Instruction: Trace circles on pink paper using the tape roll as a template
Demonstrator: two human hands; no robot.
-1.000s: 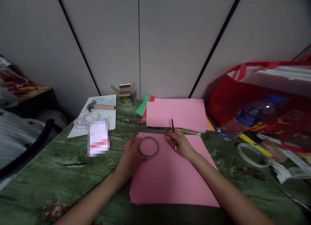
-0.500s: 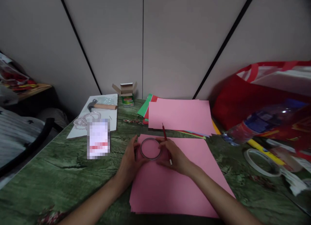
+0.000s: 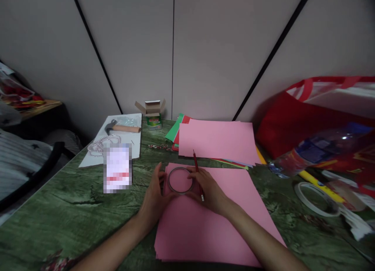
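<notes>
A thin grey ring (image 3: 169,181) lies flat near the upper left corner of a stack of pink paper (image 3: 222,232). My left hand (image 3: 155,197) is spread around the ring's left side, fingers apart, its thumb by the lower rim. On the other side, my right hand (image 3: 209,189) has its fingertips at the ring's right edge. A dark red pencil (image 3: 196,160) is tucked in my right hand, its sharp tip pointing away from me and its eraser end towards me. Whether either hand presses on the ring is hard to see.
Behind lies more pink and coloured paper (image 3: 216,138). To the left are a blurred-out phone-like rectangle (image 3: 117,169), a hammer (image 3: 125,128), beads (image 3: 101,145) and an opened box (image 3: 154,120). On the right are a bottle (image 3: 310,150), a tape roll (image 3: 299,197) and a red bag (image 3: 278,118).
The pencil and my right hand have shifted slightly left relative to the paper behind. The ring stays between both hands, and the view has moved a little.
</notes>
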